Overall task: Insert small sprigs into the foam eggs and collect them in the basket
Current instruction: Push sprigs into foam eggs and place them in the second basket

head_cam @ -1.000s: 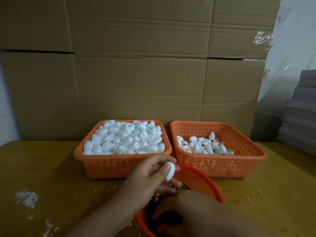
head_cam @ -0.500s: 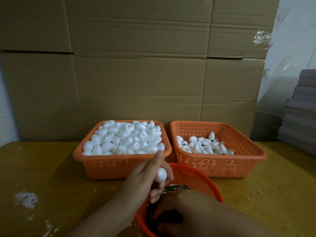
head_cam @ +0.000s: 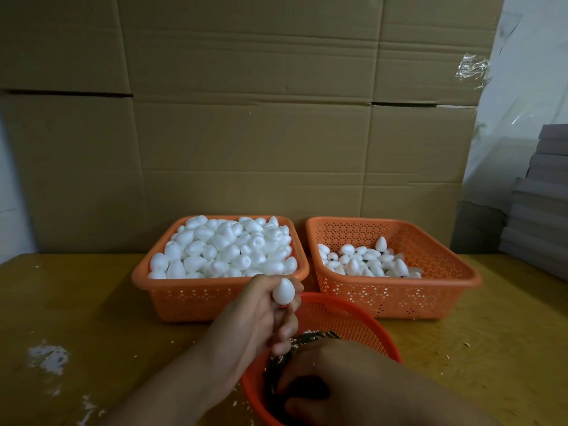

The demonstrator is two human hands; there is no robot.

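Above the near rim of a round orange mesh basket (head_cam: 347,318), the left hand (head_cam: 255,318) pinches a white foam egg (head_cam: 283,291) between thumb and fingertips, pointed end up. The right hand (head_cam: 335,379) reaches down into that basket among dark green sprigs (head_cam: 316,336); its fingers curl inward, but whether they hold a sprig cannot be told. Behind the hands, on the yellow wooden worktop (head_cam: 76,302), sit two square orange perforated baskets side by side: the left basket (head_cam: 184,302) heaped with plain foam eggs, the right basket (head_cam: 430,290) part filled with eggs. Brown cardboard boxes (head_cam: 246,118) stand behind. No readable writing shows.
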